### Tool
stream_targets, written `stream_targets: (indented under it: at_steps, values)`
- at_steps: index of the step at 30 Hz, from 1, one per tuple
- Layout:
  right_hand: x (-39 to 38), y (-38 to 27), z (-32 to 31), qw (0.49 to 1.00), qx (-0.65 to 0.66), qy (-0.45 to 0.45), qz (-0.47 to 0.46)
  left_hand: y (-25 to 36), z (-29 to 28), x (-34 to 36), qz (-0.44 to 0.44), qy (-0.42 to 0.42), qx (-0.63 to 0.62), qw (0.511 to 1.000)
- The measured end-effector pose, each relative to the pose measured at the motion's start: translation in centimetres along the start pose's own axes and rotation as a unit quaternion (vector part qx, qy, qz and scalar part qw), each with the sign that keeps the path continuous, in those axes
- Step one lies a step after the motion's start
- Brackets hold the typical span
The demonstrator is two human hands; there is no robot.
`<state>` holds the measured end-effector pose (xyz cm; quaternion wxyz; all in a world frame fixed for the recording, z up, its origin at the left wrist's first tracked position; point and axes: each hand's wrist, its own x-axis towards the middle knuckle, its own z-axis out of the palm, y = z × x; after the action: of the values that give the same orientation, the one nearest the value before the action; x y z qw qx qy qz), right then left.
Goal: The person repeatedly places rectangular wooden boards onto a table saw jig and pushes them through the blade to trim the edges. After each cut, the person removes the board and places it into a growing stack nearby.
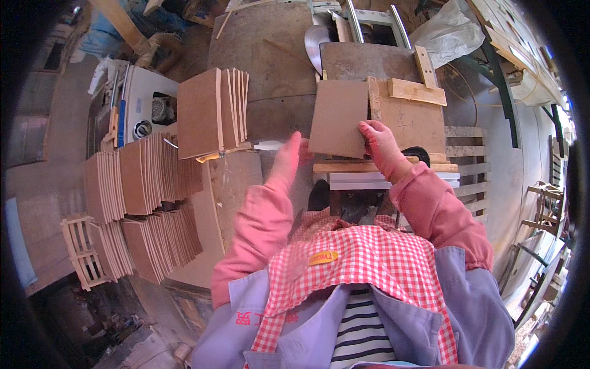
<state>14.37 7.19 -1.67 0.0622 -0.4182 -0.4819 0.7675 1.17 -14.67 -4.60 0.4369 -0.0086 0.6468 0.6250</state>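
In my right hand (382, 147) is the right edge of a brown rectangular board (337, 112), lying over the front of a larger board (415, 123) with wooden strips fixed on it. My left hand (289, 161) is raised just left of the held board, fingers straight and holding nothing I can see. Behind it, a stack of similar boards (200, 114) stands at the worktable's left, with a yellow-handled tool (212, 157) at its front edge. A circular saw blade (314, 46) shows beyond the held board.
Several more board stacks (141, 175) fill the left side, near a pale machine (150, 92) and a slatted crate (80, 252). A pallet (467, 150) lies at the right, with racks of timber (522, 55) beyond. Crumpled plastic sheeting (445, 34) is at the back right.
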Motion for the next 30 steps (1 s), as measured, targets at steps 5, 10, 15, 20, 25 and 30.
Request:
stream_targets:
  at_steps: [5, 10, 15, 20, 25, 30]
  values:
    - [1.1, -0.4, 1.8, 0.994, -0.104, -0.033, -0.027, 1.4, -0.6, 0.5, -0.007, 0.003, 0.035, 0.999]
    - [2.1, -3.1, 0.4, 0.975, -0.214, -0.034, 0.044, 0.4, 0.6, 1.5, 0.03, -0.05, 0.068, 0.996]
    - [3.1, -7.6, -0.4, 0.723, -0.681, -0.096, -0.062, 0.1, 0.3, 2.6, 0.029, -0.071, 0.131, 0.988]
    - [2.6, -10.9, -2.1, 0.684, -0.715, -0.036, -0.138, 0.4, 0.3, 3.3, 0.019, -0.076, 0.233, 0.969]
    - [3.1, -11.3, -3.0, 0.738, -0.655, 0.004, -0.162, 0.8, 1.6, 3.2, 0.053, -0.045, 0.338, 0.939]
    - [4.7, -10.6, -3.2, 0.671, -0.687, 0.003, -0.28, 1.4, 2.7, 2.8, 0.098, -0.032, 0.398, 0.911]
